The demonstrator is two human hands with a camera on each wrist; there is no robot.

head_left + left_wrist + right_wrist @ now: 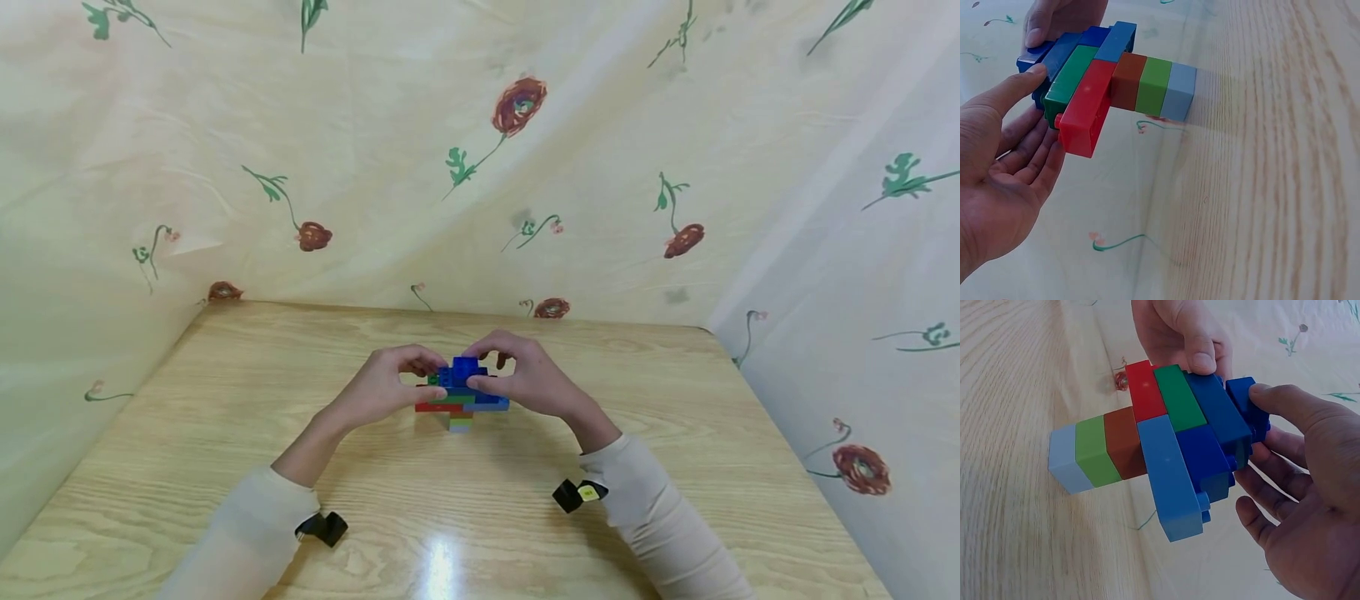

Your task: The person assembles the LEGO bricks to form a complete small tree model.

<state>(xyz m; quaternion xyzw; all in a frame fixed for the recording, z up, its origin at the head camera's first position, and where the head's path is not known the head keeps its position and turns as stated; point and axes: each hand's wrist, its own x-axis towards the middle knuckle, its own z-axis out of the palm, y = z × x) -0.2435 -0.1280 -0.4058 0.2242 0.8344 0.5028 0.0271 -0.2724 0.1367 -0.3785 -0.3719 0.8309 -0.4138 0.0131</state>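
A tower of toy building bricks stands upright on the table. Its narrow stem stacks a pale blue brick, a lime green brick and a brown brick. Wider layers sit above: a red brick beside a light blue one, then a green brick beside a dark blue one, then a blue brick. My left hand holds the upper layers, thumb on the near side, fingers behind. With thumb and fingers, my right hand pinches the dark blue brick at the very top.
The wood-grain table extends around the tower. Flower-printed cloth hangs behind it and along both sides. Black wrist devices sit at the cuffs of the pale sleeves.
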